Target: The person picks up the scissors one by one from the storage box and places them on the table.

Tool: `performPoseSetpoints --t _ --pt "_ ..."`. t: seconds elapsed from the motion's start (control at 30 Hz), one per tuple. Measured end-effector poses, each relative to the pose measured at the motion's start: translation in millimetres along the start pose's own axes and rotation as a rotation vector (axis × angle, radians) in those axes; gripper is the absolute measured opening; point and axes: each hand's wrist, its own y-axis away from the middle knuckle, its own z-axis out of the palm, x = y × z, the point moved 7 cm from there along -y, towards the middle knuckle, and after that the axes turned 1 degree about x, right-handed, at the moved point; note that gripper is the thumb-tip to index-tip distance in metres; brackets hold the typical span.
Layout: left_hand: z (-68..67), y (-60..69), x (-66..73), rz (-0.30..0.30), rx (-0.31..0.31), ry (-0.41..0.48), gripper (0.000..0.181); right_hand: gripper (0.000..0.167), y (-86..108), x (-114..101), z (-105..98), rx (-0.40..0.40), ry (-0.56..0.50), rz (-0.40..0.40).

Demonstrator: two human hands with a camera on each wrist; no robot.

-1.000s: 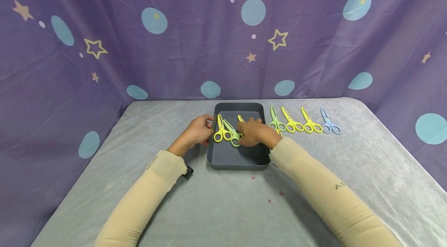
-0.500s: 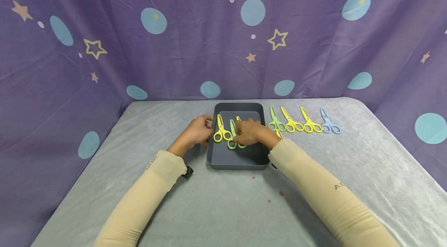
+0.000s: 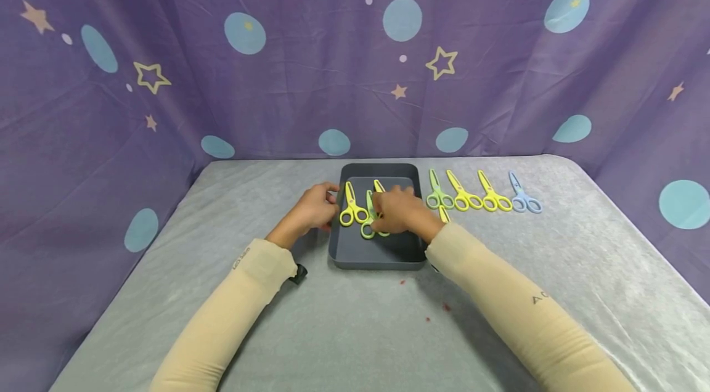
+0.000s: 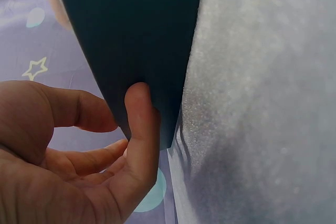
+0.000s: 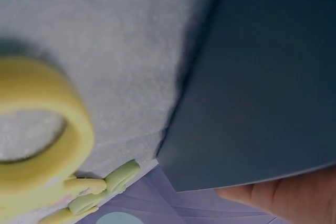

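Note:
A dark grey tray [image 3: 355,253] holds a yellow pair of scissors [image 3: 353,214] on its left. Beside it lie green scissors [image 3: 367,230] and a second yellow pair [image 3: 379,185], partly under my right hand. My left hand [image 3: 316,206] grips the tray's left wall; the left wrist view shows one finger [image 4: 139,103] against the outer side and another at the rim. Reaching inside the tray, my right hand [image 3: 403,210] pinches the green scissors near the handles, though its fingertips are partly hidden. The right wrist view shows only part of that hand [image 5: 294,200] above the tray wall.
Right of the tray lie green scissors [image 3: 440,200], two yellow pairs [image 3: 466,201] and blue scissors [image 3: 524,202] in a row. Another yellow pair [image 3: 444,214] is mostly hidden behind my right wrist. A purple curtain [image 3: 288,102] stands behind the grey-covered table [image 3: 333,330].
The green scissors in the tray have turned from slanted to nearly straight and slid slightly towards me. The yellow pair beside them has shifted a little left. My left hand has stayed put.

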Motion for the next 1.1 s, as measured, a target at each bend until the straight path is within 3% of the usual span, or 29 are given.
performPoseSetpoints --t 0.37,1.1 --pt "-0.2 -0.5 -1.1 -0.005 0.004 0.006 0.056 0.031 4.9 -2 -6 0.075 0.127 0.032" --pt "0.8 -1.0 -1.7 -0.018 -0.010 0.010 0.055 0.033 38.7 9 -30 0.292 0.110 0.124"
